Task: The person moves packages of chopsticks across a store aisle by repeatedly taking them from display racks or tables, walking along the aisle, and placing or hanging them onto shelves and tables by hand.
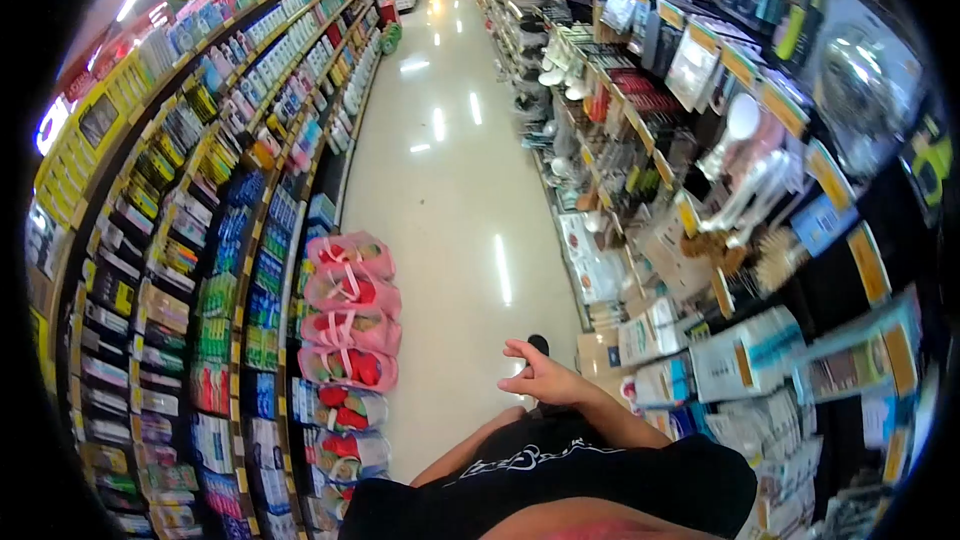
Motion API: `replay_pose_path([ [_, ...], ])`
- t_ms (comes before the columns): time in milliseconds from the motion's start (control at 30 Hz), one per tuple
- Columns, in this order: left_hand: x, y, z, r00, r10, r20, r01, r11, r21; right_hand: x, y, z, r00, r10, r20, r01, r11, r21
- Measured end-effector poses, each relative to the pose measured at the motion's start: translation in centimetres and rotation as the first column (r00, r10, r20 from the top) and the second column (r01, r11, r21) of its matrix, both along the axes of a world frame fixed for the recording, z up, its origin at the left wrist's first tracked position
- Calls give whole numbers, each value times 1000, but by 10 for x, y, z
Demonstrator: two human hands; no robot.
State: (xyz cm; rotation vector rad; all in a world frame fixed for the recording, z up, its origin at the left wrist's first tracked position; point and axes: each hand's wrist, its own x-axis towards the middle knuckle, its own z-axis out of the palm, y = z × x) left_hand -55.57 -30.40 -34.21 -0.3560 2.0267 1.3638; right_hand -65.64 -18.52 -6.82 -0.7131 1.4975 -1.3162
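My right hand [545, 380] is held out in front of my body above the aisle floor, its thumb and fingers apart. I see nothing in it. Low at my front, my left hand [508, 417] shows only in small part; its fingers are hidden, and whether it holds anything cannot be made out. Nearest to my right hand are packaged goods on the low right shelves, among them a white and blue pack [745, 355]. Pink bags [350, 310] with red and green contents stand on the floor side of the left shelf, apart from both hands.
A left shelf unit holds rows of blue boxes [268, 270] and white bottles [290, 10]. On the right rack hang kitchen utensils, including a white spoon [742, 118] and a round metal strainer [852, 80]. Between them runs a shiny pale floor [450, 210].
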Motion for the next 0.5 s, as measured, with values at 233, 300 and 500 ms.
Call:
replay_pose_path([
  [233, -143, -104, -35, 992, 109, -55, -111, 993, -36, -167, -94, 35, 997, -45, -69, 41, 997, -60],
  [300, -174, -130, -37, 992, 113, -49, -116, 991, -60, -210, -114, 40, 991, -88, -98, 80, 993, -86],
  [500, -263, -190, 3, 987, -160, -30, 148, 957, -248, -311, -176, 46, 970, -204, -135, 195, 978, -77],
])
